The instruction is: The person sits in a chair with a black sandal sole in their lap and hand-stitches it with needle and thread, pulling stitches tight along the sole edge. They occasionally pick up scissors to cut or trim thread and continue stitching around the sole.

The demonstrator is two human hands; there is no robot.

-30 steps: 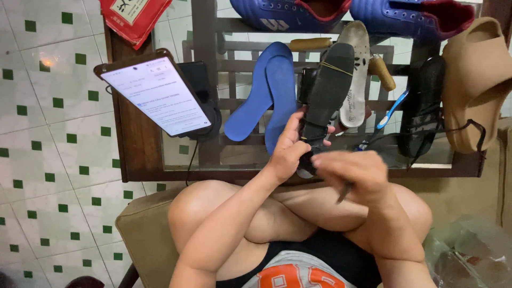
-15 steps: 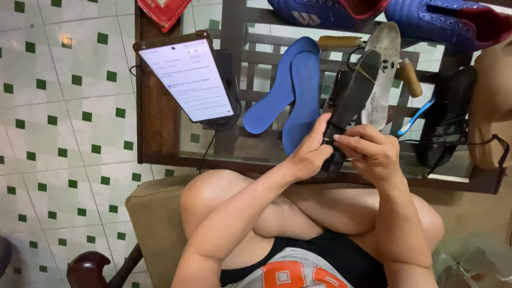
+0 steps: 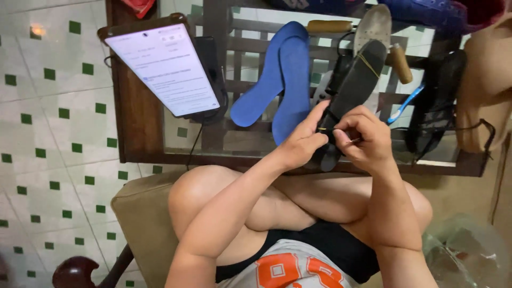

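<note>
Far left of the black insole (image 3: 352, 90), a lit tablet (image 3: 162, 69) leans on the glass tabletop (image 3: 240, 141), with two blue insoles (image 3: 282, 80) between them. The left hand (image 3: 301, 141) is closed around the black insole's lower edge, bracing it upright. Just right, the right hand (image 3: 368, 138) pinches a thin needle-like tool against it. Small, steady strokes with a firm brace would likely serve best.
</note>
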